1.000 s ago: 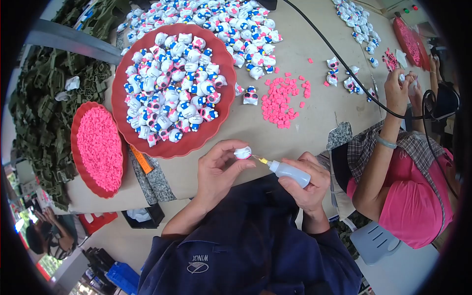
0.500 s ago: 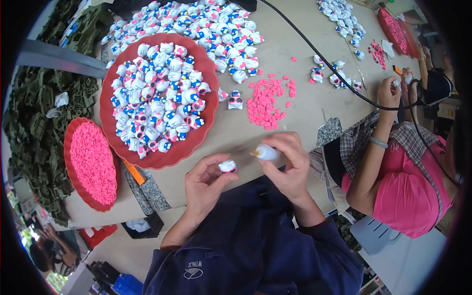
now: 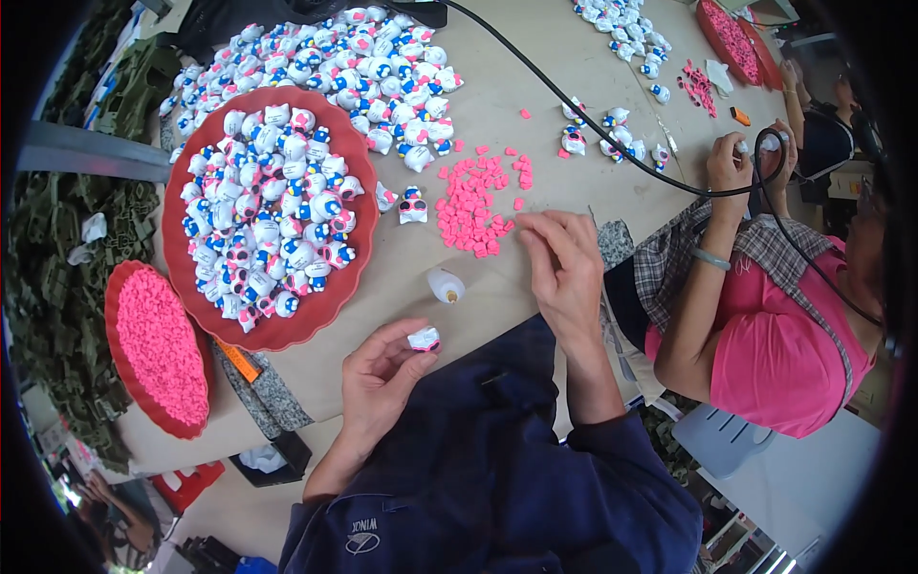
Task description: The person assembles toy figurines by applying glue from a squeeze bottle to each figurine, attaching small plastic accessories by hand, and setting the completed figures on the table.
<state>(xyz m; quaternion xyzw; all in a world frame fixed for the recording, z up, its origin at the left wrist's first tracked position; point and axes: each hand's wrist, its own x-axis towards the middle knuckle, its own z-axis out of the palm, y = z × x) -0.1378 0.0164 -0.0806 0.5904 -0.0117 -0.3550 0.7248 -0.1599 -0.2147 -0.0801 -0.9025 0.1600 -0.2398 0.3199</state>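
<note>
My left hand [image 3: 384,375] pinches a small white cat-shaped figurine head [image 3: 424,339] with pink and dark trim. A small white glue bottle [image 3: 446,284] with a yellowish tip lies on the table just beyond it, apart from both hands. At the right edge of a scatter of small pink pieces [image 3: 473,203], my right hand [image 3: 566,263] hovers with thumb and forefinger near each other. Whether a piece sits between its fingertips is too small to tell. A finished-looking figurine [image 3: 413,206] with dark glasses stands left of the pink pieces.
A scalloped red tray [image 3: 330,320] heaped with figurines stands at left, beside a smaller red tray [image 3: 120,368] of pink pieces. More figurines [image 3: 316,53] cover the far table. A black cable [image 3: 545,81] crosses on the right, where a co-worker in pink [image 3: 775,368] handles small parts.
My right hand has let go of the glue bottle, which now lies on the table, and has moved up toward the pink pieces. My left hand still holds the figurine head.
</note>
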